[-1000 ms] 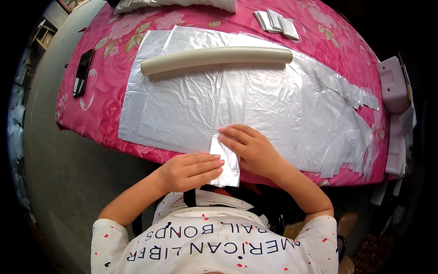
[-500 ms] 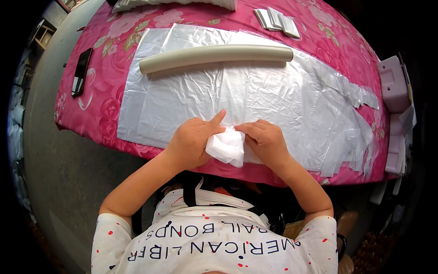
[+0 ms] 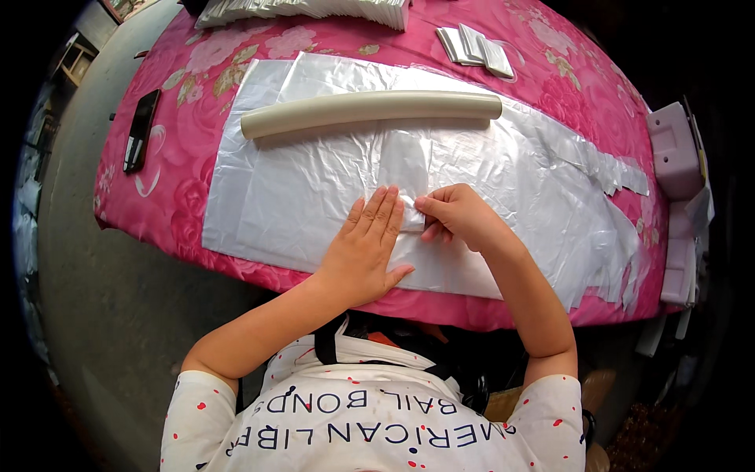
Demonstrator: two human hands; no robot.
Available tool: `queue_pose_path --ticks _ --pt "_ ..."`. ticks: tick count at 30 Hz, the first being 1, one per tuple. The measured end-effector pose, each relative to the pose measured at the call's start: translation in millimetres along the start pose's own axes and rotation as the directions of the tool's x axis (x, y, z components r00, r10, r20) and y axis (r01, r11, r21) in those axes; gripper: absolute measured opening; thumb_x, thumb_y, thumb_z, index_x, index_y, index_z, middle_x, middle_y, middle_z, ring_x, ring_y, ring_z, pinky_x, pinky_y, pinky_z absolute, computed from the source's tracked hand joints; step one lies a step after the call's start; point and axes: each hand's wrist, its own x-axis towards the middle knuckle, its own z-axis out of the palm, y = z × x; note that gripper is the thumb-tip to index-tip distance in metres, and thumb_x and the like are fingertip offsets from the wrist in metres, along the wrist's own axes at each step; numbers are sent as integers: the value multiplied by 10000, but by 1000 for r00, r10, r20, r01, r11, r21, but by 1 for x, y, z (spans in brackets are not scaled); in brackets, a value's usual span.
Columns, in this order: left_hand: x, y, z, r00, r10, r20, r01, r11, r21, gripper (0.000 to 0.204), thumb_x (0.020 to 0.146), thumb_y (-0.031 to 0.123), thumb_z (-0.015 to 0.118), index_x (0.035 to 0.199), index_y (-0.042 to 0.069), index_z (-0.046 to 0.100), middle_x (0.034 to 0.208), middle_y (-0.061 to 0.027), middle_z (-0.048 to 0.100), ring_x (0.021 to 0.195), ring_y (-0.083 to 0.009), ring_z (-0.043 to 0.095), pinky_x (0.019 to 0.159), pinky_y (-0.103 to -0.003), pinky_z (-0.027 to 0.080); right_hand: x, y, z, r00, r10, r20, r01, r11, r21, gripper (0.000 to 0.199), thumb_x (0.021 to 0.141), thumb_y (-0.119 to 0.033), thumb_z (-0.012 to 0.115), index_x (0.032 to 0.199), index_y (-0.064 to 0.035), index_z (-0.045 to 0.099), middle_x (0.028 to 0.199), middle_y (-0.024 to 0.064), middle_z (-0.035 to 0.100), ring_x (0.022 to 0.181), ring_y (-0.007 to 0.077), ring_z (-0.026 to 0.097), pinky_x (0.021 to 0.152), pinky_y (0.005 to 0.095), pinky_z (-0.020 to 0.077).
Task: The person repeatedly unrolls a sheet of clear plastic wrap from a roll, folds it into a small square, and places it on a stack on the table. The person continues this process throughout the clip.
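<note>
Flat on a pile of thin whitish plastic bags (image 3: 291, 185), my left hand (image 3: 358, 256) lies palm down with its fingers stretched out and the thumb apart. My right hand (image 3: 464, 218) pinches the edge of a narrow, folded plastic bag (image 3: 406, 161) between thumb and fingers, just right of the left fingertips. That folded strip runs away from my hands toward a long cream-coloured tube (image 3: 370, 106), which rests across the far part of the pile. The left fingers partly cover the strip's near end.
A pink floral cloth (image 3: 185, 177) covers the table. A black phone (image 3: 141, 130) lies at the left, several small folded packets (image 3: 474, 49) at the back right. A row of folded white plastic (image 3: 307, 14) stands at the far edge. Lilac plastic containers (image 3: 675, 149) stand beyond the right edge.
The bunched white plastic between my hands is now a flat strip on the pile. My left hand has opened out flat; my right hand has moved slightly up and right.
</note>
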Motion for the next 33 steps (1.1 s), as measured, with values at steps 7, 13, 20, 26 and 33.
queue_pose_path --ticks 7,13,20,26,33 --pt "1 6 4 998 -60 -16 61 998 34 941 765 491 595 1393 -76 182 1471 -249 150 1387 -346 124 1117 -444 63 -7 1 12 987 -77 -144 75 997 -17 271 831 -250 652 845 19 637 672 50 615 530 96 590 453 216 416" --pt "1 6 3 997 -73 -14 73 997 26 940 759 489 600 1388 -79 195 1470 -244 158 1388 -339 120 1118 -439 65 -22 24 38 586 -749 -309 336 572 -749 452 760 -176 665 1157 -4 537 1238 162 502 1124 259 510 897 367 440" --pt "5 -2 0 997 1 -76 4 998 66 751 792 393 599 1321 -77 349 1399 -248 309 1338 -342 259 1091 -448 192 0 29 19 536 -818 206 505 116 -855 421 845 -157 549 1228 10 504 1310 126 480 1256 261 412 1062 397 312" --pt "4 -20 -4 933 252 -259 -207 960 186 322 757 108 595 1044 -37 599 1135 -162 576 1080 -296 548 907 -382 448 8 26 3 580 -797 168 583 263 -769 411 818 -119 521 1217 -23 533 1330 107 479 1267 237 408 1067 391 293" --pt "17 -22 -12 932 212 -293 -205 977 55 196 668 9 619 863 -9 623 954 -117 645 849 -245 642 720 -320 530 10 22 -3 520 -840 155 637 261 -725 434 706 9 515 1129 -37 597 1250 90 553 1191 243 484 1003 387 365"
